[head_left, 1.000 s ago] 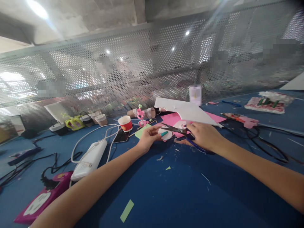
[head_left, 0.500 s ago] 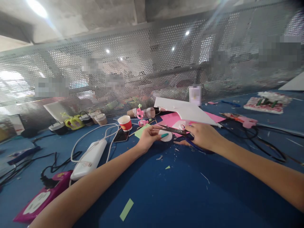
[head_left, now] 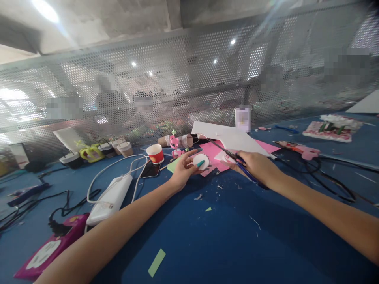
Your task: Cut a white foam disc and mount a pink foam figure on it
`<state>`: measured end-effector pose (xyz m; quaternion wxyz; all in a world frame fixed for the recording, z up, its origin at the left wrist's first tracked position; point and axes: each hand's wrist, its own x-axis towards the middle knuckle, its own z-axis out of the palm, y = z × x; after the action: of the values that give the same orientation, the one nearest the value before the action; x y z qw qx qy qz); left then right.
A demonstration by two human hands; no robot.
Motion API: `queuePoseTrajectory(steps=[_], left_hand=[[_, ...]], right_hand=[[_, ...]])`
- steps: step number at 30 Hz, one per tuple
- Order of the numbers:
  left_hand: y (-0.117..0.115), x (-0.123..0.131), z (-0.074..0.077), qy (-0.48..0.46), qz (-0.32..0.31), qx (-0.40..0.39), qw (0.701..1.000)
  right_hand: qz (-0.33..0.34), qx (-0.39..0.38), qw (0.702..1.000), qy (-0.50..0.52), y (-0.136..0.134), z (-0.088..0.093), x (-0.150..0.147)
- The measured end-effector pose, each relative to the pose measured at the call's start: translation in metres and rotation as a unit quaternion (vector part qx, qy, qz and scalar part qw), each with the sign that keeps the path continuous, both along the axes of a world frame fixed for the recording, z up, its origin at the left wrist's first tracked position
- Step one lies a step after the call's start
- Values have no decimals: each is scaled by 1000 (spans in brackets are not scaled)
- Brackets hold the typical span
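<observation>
Toward the far middle of the blue counter [head_left: 225, 244], my left hand [head_left: 184, 169] pinches a small white disc [head_left: 201, 161] between thumb and fingers, its grip narrow on the rim, just over the near edge of the pink paper [head_left: 211, 152]. Right of it, my right hand [head_left: 257, 167] has its grip closed through the blue handles of the scissors [head_left: 227, 153]. Their blades point far-left over the pink paper, near the disc but apart from it. A red paper cup [head_left: 156, 153] stands left of my left hand, and a white sheet [head_left: 237, 139] lies farther off.
</observation>
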<state>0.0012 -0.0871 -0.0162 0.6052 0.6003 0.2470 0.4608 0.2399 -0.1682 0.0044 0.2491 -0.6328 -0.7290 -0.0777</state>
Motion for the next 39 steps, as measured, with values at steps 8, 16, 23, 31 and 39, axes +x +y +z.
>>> queuePoseTrajectory(steps=[8, 16, 23, 31, 39], left_hand=[[0, 1, -1, 10, 11, -5, 1000], [6, -1, -2, -6, 15, -13, 1000], [1, -1, 1, 13, 18, -23, 999], [-2, 1, 1, 22, 35, 11, 999], [-3, 1, 1, 26, 22, 10, 999]], right_hand=[[-4, -18, 999, -50, 3, -7, -1], [35, 69, 992, -95, 8, -19, -7], [42, 104, 986, -121, 8, -19, -7], [25, 80, 987, -140, 7, -20, -11], [21, 86, 990, -113, 5, -18, -11]])
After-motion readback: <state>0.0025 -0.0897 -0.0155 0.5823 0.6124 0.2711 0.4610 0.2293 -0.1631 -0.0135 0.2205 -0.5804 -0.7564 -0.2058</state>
